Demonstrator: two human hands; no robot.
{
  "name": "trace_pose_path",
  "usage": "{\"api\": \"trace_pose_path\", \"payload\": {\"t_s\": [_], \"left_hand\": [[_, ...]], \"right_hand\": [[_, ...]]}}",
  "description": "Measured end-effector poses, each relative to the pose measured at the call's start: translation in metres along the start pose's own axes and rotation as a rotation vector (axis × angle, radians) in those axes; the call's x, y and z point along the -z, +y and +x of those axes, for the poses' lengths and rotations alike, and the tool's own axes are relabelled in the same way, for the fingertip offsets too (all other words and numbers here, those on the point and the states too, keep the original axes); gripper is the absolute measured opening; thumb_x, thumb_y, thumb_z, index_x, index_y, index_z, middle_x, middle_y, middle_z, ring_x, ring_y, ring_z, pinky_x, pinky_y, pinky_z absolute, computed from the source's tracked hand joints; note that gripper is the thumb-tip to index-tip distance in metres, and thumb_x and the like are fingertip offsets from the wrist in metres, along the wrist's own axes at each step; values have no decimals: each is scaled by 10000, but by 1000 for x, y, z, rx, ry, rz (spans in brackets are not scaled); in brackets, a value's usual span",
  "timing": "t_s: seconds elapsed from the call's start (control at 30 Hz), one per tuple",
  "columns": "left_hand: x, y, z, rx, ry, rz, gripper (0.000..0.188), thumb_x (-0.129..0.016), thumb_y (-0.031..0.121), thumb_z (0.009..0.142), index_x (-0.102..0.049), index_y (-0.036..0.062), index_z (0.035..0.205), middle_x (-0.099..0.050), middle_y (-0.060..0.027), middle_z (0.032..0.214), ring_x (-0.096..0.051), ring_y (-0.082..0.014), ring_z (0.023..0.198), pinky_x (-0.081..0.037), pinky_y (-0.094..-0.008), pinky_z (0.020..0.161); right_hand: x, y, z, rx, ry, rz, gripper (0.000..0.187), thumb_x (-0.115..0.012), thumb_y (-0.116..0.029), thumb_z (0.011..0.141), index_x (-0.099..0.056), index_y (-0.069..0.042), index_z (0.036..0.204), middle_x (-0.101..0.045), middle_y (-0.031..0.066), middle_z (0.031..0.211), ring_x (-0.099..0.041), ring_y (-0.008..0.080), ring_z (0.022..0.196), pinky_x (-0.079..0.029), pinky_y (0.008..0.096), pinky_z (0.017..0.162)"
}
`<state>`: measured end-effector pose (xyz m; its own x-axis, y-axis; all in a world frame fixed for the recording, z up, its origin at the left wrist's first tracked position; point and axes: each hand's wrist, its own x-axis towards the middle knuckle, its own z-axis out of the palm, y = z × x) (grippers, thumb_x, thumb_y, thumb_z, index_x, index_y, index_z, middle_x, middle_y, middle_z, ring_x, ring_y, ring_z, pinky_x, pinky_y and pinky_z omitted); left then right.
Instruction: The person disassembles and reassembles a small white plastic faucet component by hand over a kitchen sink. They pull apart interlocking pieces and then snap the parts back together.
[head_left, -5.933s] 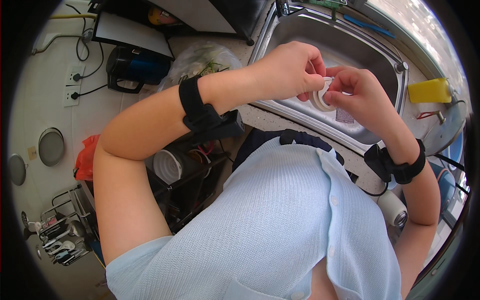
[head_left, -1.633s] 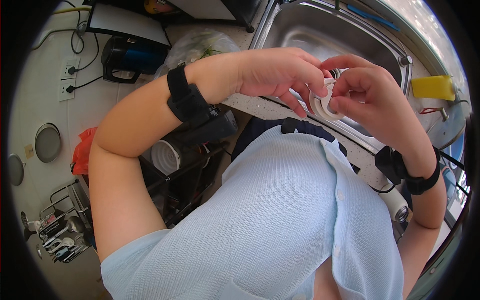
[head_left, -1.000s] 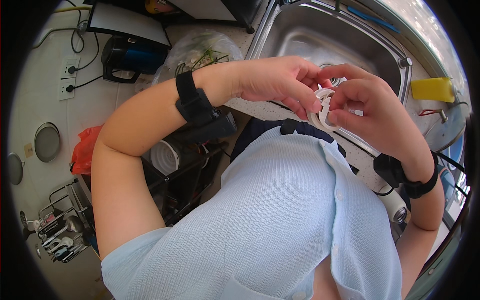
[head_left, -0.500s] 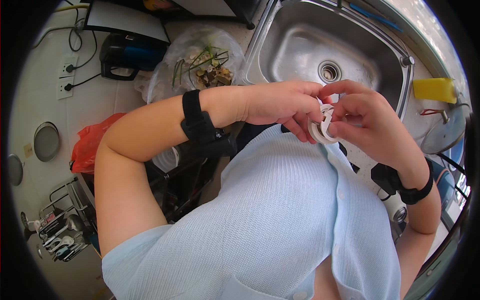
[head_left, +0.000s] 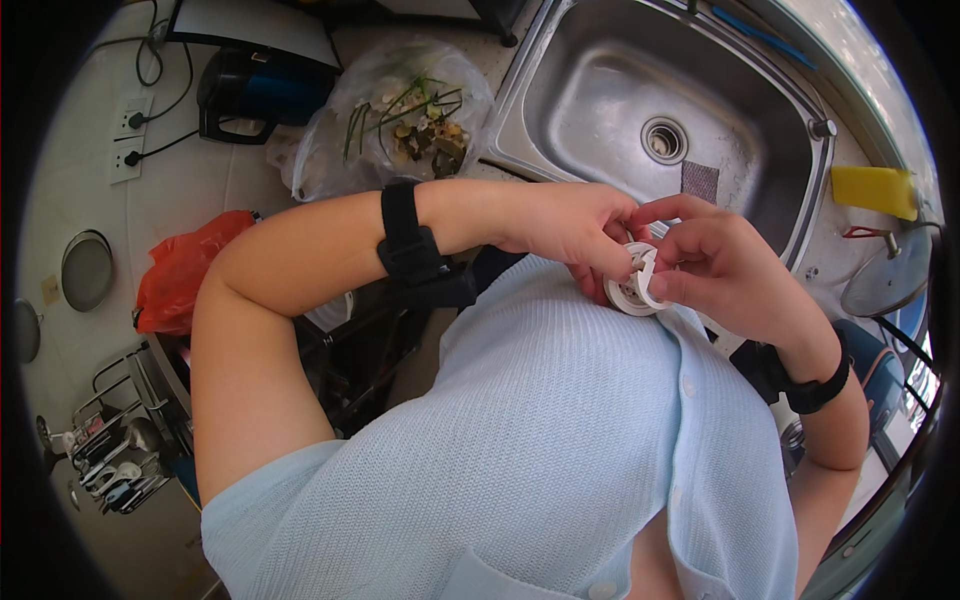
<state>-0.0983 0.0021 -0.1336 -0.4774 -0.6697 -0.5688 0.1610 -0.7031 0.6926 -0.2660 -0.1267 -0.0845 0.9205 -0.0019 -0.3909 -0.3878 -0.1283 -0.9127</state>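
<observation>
Between my hands, just in front of my shirt, is a small round white plastic piece (head_left: 628, 297) with a curved rim or band; its exact kind is not clear. My left hand (head_left: 575, 232) closes on it from the left, thumb at its upper edge and other fingers curled beneath. From the right, my right hand (head_left: 722, 262) pinches the white band with thumb and fingers. Both hands are near the front edge of a steel sink (head_left: 590, 80). My fingers hide part of the piece.
A clear plastic bag (head_left: 345, 110) with vegetable scraps sits left of the sink, beside a dark electric kettle (head_left: 265, 90). Further left are a red bag (head_left: 190, 270) and a utensil rack (head_left: 120, 440). A yellow sponge-like block (head_left: 873, 192) and a glass lid (head_left: 885, 283) lie right.
My hands and the white piece sit slightly lower in the view, and the piece is tilted differently. A greyish-brown textured patch in the sink now shows above my right hand.
</observation>
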Motion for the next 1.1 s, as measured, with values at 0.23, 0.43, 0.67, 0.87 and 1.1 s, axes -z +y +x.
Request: {"api": "trace_pose_path", "payload": {"t_s": [0.23, 0.43, 0.67, 0.87, 1.1], "left_hand": [[-7, -3, 2, 32, 38, 4, 381, -558, 79, 794, -505, -29, 1155, -596, -92, 1033, -622, -142, 841, -539, -258, 702], [-10, 2, 0, 107, 54, 16, 357, -543, 108, 829, -515, -29, 1158, -613, -106, 1016, -638, -148, 776, -545, -251, 681], [-12, 2, -3, 109, 17, 23, 366, -508, 89, 852, -507, -19, 1202, -611, -116, 1057, -647, -156, 809, -556, -257, 720], [-14, 2, -5, 136, 16, 26, 367, -470, 62, 850, -503, -8, 1209, -595, -113, 1097, -633, -152, 888, -543, -257, 786], [-11, 7, -7, 152, -29, 27, 378, -468, 55, 840, -509, -11, 1210, -599, -102, 1097, -620, -147, 916, -523, -259, 821]], "right_hand": [[-7, 10, 1, 19, 9, -79, 116, -676, -56, 730, -648, 39, 789, -573, 167, 1075, -620, 248, 827, -485, 307, 734], [-8, 10, 4, 7, 0, -113, 121, -669, -72, 740, -651, 41, 780, -580, 148, 1038, -616, 241, 797, -481, 299, 710], [-12, 9, 3, 1, -9, -101, 114, -668, -66, 741, -655, 40, 782, -576, 120, 1001, -605, 224, 773, -477, 296, 705], [-15, 14, 3, 30, -14, -120, 105, -672, -63, 735, -653, 34, 772, -569, 111, 965, -596, 218, 748, -474, 295, 690], [-13, 11, 2, -41, -21, -127, 97, -673, -55, 730, -659, 34, 767, -572, 108, 963, -596, 216, 753, -473, 293, 687]]}}
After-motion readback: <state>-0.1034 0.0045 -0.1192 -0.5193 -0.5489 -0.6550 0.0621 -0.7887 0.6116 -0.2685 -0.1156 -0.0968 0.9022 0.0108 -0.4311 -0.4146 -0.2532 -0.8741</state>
